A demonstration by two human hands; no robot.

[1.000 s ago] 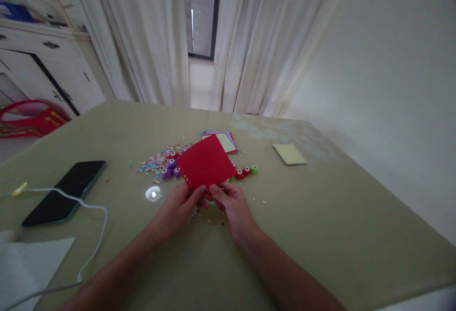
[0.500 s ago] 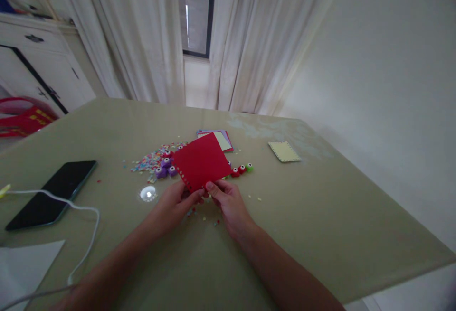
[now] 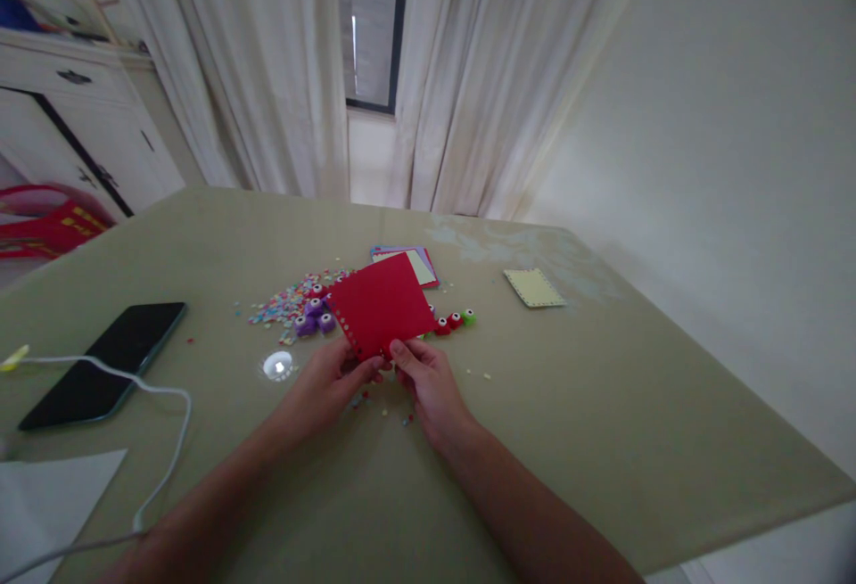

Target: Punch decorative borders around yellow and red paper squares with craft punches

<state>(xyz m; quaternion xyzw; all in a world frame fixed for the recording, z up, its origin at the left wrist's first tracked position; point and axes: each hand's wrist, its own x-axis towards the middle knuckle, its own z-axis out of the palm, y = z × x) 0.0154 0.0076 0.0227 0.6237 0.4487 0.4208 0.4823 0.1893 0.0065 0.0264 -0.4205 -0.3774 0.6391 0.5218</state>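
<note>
A square red card (image 3: 380, 306) is held tilted above the table, with a row of small punched holes along its left edge. My left hand (image 3: 334, 379) is closed on the lower left part of its near edge. Beside it, my right hand (image 3: 423, 379) pinches the near corner, thumb on top. Whatever lies under the card at the fingers is hidden. Partly behind the card are several small purple pieces with eyes (image 3: 314, 316). To its right stand red pieces with eyes (image 3: 448, 324) and a green one (image 3: 468, 317).
Coloured paper bits (image 3: 284, 303) lie heaped left of the card. Behind it is a stack of cards (image 3: 421, 267). A pale yellow card (image 3: 535, 287) with edge holes lies right. Left are a clear dome (image 3: 277, 366), black phone (image 3: 107, 366), white cable (image 3: 167, 390) and white paper (image 3: 53, 495).
The view shifts slightly, so things on the table sit further left than a second ago. Both hands keep hold of the red card in nearly the same pose.
</note>
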